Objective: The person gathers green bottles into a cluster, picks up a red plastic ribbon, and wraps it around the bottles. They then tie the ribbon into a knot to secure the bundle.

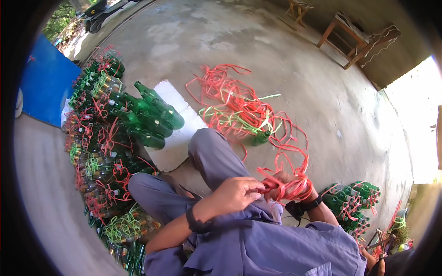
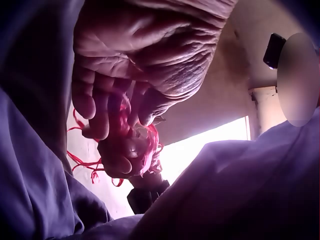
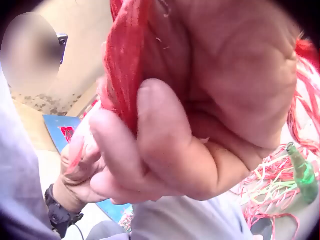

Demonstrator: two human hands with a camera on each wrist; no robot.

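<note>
My right hand (image 1: 284, 183) curls its fingers round a bunch of red plastic twine (image 3: 127, 60), which loops over the hand in the head view. Strands trail from it toward a tangled heap of red and light green twine (image 1: 239, 103) on the floor. Close beside it, thumb and fingers of my left hand (image 1: 235, 194) pinch part of the same red twine. In the left wrist view the left hand (image 2: 145, 55) hangs above the right one, fingers pointing down. A green glass bottle (image 1: 261, 138) sits at the heap's near edge.
Several green bottles (image 1: 154, 110) lie on a white board (image 1: 184, 138) beside the knee. Many twine-tied bottles (image 1: 99, 152) line the left side, and more tied green bottles (image 1: 352, 195) stand at the right. A wooden table (image 1: 352, 34) is by the wall.
</note>
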